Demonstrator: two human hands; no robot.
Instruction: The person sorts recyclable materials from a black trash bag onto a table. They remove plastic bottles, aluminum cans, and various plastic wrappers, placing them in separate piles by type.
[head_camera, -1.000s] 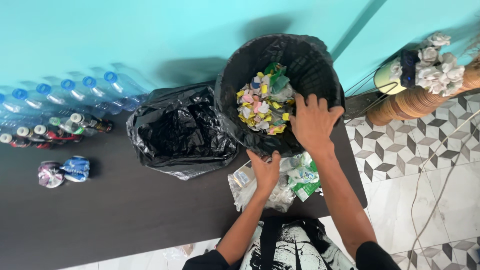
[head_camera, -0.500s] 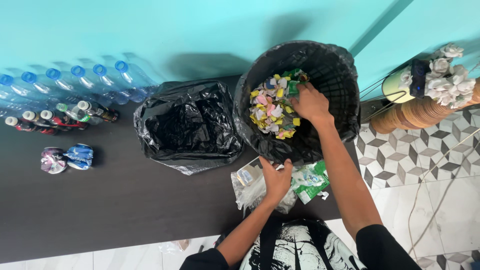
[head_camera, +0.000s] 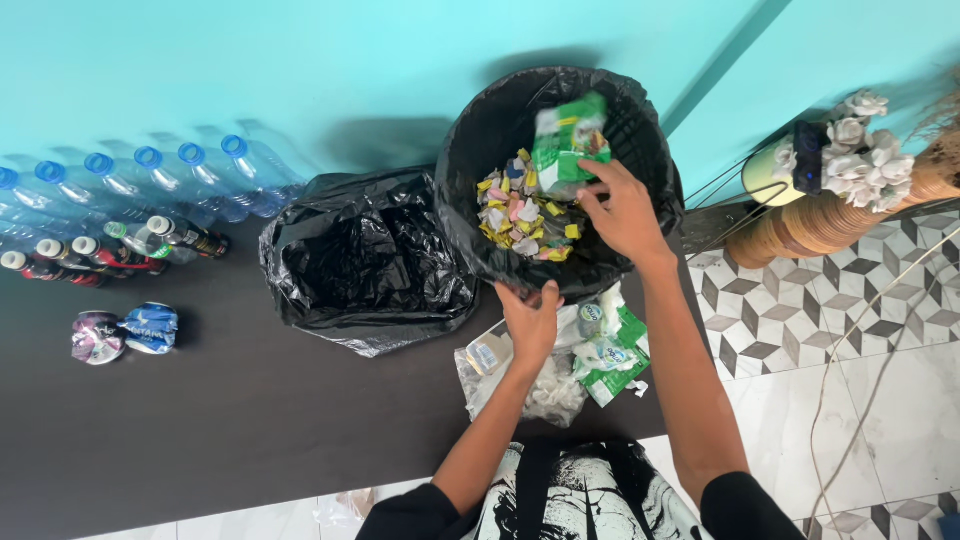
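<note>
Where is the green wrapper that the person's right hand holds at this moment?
In the head view, the green wrapper is pinched by the right hand over the open black bin, upper middle, above the small colourful scraps.

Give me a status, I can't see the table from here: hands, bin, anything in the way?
Right hand holds a green wrapper over the black bin. Left hand steadies the bin's near rim. Loose wrappers beside it; nothing blocks.

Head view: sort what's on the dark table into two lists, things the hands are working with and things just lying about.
In hand:
right hand with green wrapper
left hand at the bin's rim
black-lined bin of small wrappers
wrapper pile

Lying about:
loose black bag
plastic bottles
crushed cans
</note>
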